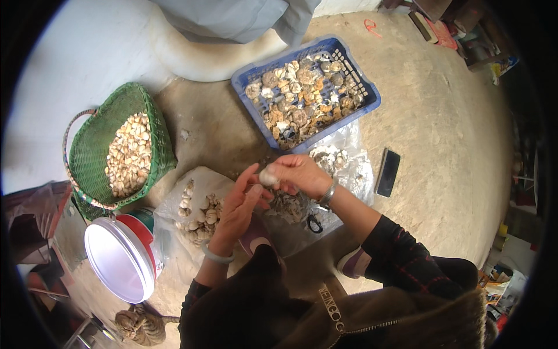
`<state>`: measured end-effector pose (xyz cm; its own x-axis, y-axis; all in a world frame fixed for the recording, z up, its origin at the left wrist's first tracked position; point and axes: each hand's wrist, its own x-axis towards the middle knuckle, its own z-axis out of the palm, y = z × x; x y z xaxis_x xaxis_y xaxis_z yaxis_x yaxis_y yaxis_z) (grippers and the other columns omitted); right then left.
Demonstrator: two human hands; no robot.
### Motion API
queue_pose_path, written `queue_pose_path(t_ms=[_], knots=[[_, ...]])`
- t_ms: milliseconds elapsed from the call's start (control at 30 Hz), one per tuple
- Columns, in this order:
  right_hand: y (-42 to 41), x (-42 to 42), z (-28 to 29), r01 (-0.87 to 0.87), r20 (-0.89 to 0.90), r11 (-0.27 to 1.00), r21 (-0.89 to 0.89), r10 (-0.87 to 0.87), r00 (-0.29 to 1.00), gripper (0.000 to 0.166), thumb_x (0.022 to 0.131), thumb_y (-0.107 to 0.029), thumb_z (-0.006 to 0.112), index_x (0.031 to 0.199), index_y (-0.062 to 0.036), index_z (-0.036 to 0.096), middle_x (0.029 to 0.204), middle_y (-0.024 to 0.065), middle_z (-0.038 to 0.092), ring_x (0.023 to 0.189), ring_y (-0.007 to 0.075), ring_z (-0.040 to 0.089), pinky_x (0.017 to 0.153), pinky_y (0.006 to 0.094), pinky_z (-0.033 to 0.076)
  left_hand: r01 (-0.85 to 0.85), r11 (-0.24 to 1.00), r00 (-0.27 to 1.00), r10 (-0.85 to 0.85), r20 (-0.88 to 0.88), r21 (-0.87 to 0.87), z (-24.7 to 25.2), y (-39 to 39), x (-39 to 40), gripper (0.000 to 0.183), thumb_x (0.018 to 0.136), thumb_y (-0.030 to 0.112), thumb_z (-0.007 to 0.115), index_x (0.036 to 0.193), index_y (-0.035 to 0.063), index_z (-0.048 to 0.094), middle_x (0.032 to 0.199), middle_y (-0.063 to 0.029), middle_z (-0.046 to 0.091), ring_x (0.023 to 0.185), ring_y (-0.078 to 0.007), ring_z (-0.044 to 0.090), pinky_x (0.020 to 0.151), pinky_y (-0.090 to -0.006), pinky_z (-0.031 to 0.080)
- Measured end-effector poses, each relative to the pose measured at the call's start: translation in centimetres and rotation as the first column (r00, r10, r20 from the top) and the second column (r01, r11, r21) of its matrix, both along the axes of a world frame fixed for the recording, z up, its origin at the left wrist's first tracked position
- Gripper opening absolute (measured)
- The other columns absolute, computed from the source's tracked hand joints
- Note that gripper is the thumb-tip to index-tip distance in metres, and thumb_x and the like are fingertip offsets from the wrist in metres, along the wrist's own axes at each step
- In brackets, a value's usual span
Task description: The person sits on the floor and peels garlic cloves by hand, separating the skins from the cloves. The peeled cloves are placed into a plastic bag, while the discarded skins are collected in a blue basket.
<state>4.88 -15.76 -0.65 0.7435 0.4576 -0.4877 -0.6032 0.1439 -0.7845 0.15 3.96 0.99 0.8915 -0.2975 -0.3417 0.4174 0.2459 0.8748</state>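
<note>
A whitish garlic bulb is pinched in the fingers of my right hand, which wears a metal bracelet. Just left of it, my left hand holds its fingers apart, their tips close to the bulb; whether they touch it I cannot tell. Below the hands, a plastic sheet carries dry garlic skins and small black-handled scissors. Beside my left wrist, a clear plastic bag stands open with several garlic bulbs inside.
A blue plastic crate holds brownish garlic bulbs and scraps. Loose cloves fill part of a green woven basket. A lidded bucket stands near a tabby cat. A phone lies on the floor at right.
</note>
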Motion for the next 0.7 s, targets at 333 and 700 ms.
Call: queue_pose_path(t_ms=[333, 700], knots=[[1.4, -3.4, 2.7, 0.027, 0.561, 0.906, -0.422, 0.238, 0.793, 0.026, 0.081, -0.016, 0.072, 0.102, -0.0042, 0.062, 0.084, 0.0064, 0.056, 0.073, 0.0160, 0.058, 0.065, 0.0276, 0.048, -0.102, 0.973, 0.984, 0.068, -0.166, -0.205, -1.2, 0.3, -1.7, 0.032, 0.098, 0.008, 0.046, 0.128, -0.0034, 0.051, 0.119, -0.0112, 0.059, 0.110, -0.0191, 0.058, 0.093, -0.0318, 0.048], [0.4, -3.7, 0.8, 0.022, 0.644, 0.931, -0.365, 0.235, 0.728, 0.021, 0.084, -0.009, 0.062, 0.104, -0.0027, 0.062, 0.084, 0.0136, 0.062, 0.079, 0.0272, 0.062, 0.070, 0.0325, 0.050, -0.061, 0.985, 0.991, 0.040, -0.125, -0.163, -1.3, 0.2, -2.0, 0.028, 0.093, 0.006, 0.056, 0.120, -0.0034, 0.056, 0.113, -0.0095, 0.062, 0.102, -0.0161, 0.060, 0.087, -0.0303, 0.051]])
